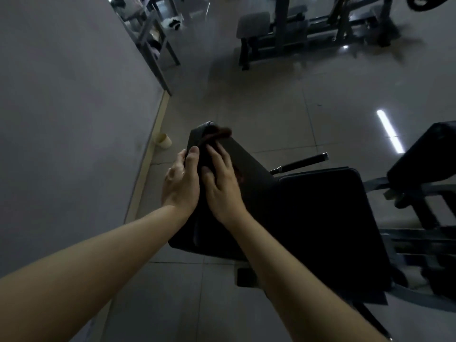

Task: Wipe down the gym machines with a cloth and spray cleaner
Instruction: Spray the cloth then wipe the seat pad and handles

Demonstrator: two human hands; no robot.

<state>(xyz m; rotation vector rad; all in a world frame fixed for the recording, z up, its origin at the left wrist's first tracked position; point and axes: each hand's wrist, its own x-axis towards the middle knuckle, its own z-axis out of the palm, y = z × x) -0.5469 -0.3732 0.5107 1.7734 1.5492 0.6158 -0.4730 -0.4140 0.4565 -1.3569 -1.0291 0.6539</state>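
Two hands: left hand (pixel 181 185) seemingly round the pad (pixel 320 218) edge, right hand (pixel 222 186) fingers (pixel 218 155) flat on cloth (pixel 218 133).

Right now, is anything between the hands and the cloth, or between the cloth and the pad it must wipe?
Nothing visible. The right hand presses flat on the cloth, which lies directly on the black pad. The left hand holds the pad's left edge, beside the cloth.

The cloth (pixel 219 133) is a dark blur, mostly hidden under the right hand (pixel 222 187). The fingers of the left hand (pixel 180 183) vanish behind the edge of the pad (pixel 248 160). The far machine (pixel 293 33) is smeared and cut off at the top.
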